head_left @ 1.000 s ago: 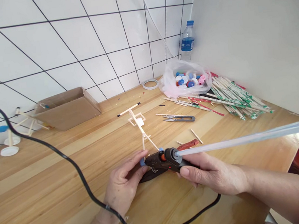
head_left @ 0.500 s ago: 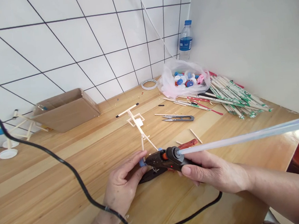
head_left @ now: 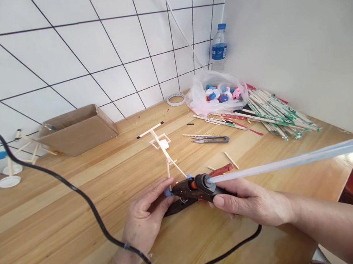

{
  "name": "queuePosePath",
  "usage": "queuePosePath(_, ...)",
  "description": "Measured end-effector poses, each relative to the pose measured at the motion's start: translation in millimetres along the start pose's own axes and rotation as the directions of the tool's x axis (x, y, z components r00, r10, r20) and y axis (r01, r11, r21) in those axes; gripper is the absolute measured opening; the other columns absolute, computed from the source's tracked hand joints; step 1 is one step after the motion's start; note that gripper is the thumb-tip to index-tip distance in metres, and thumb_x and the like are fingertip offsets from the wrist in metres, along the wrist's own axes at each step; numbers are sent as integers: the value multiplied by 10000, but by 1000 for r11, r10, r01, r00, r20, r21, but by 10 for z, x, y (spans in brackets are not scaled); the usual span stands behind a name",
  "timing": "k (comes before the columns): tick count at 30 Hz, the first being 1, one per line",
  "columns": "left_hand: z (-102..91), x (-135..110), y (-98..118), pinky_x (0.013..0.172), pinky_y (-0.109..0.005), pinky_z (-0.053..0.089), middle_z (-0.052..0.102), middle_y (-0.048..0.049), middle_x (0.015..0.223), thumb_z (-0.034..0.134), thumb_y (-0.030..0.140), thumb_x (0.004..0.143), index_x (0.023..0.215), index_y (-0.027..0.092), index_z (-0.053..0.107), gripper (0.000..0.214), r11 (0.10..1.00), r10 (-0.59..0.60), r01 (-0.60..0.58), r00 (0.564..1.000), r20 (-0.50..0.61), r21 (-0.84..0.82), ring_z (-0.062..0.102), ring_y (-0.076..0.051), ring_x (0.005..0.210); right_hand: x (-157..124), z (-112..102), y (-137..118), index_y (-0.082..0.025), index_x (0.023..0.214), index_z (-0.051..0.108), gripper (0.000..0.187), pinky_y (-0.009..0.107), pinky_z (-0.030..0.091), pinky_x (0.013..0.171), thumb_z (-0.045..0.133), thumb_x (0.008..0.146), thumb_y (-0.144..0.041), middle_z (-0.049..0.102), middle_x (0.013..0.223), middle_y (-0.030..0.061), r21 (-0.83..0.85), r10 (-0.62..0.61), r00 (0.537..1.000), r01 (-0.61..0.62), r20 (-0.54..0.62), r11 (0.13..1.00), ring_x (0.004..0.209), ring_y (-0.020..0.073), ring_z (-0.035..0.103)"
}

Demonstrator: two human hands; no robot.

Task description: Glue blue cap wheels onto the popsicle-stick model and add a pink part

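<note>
- Far right we see a pile of wrapped chopsticks [head_left: 275,115], a plastic bag of bottle caps [head_left: 219,91] and a water bottle [head_left: 219,47] in the corner. Thread snips [head_left: 210,139] lie mid-table.
- A black cord [head_left: 75,193] loops across the near left and crosses the left wrist (nothing else comes between us and the work).
- The glue gun [head_left: 195,187] is black with an orange band and sits near centre, just above the table. A long clear glue stick [head_left: 293,159] juts out of its back toward the right.
- The right hand [head_left: 253,205] has its fingers curled round the gun's grip.
- The left hand [head_left: 144,219] pinches a blue cap [head_left: 168,191] between thumb and forefinger at the nozzle.
- A pale stick frame [head_left: 162,146] runs from there to the far side.
- The table [head_left: 65,244] is light wood and the tiled wall [head_left: 61,56] is white. A cardboard box [head_left: 78,129] lies at the far left.
</note>
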State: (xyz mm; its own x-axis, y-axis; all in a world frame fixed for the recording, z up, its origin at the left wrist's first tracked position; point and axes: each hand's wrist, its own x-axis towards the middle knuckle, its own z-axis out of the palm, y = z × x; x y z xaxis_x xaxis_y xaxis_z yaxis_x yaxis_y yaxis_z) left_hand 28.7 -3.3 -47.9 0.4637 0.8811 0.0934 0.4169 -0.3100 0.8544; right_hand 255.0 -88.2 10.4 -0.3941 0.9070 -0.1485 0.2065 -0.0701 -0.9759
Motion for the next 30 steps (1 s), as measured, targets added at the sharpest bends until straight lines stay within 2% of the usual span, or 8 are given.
queuePosePath(5,-3,5,1,969,-352,470,703,5,1083,628,242,744,1006,265,701,273,1000,21,-20,999,-24,19,642,-217,1030,-24,-20,10,-142,871,496,252,184,329,504,399,927,-368,411,669,-31,55,14,1000,-14,-6,998,583,72,393)
queuePosePath(12,1,-1,6,959,-341,478,706,8,1075,628,235,742,1011,264,700,280,1000,25,-25,999,-29,2,644,-216,1027,-14,-13,61,-139,875,502,265,186,361,534,407,920,-383,416,690,-25,63,29,1000,-30,11,998,596,76,420)
queuePosePath(21,12,12,9,961,-364,478,704,-6,1075,627,220,732,987,248,710,270,999,26,-27,999,-36,-29,632,-231,1046,-20,-18,57,-148,904,525,292,177,402,539,424,906,-423,436,749,-12,121,54,998,-50,-22,991,604,72,417)
queuePosePath(30,13,15,47,937,-344,499,710,-18,1065,619,212,729,972,233,719,264,999,32,-34,998,-57,-34,649,-226,1016,-32,-50,-38,-151,904,546,332,192,371,535,403,907,-451,435,688,-16,34,59,997,-58,-43,998,583,82,395)
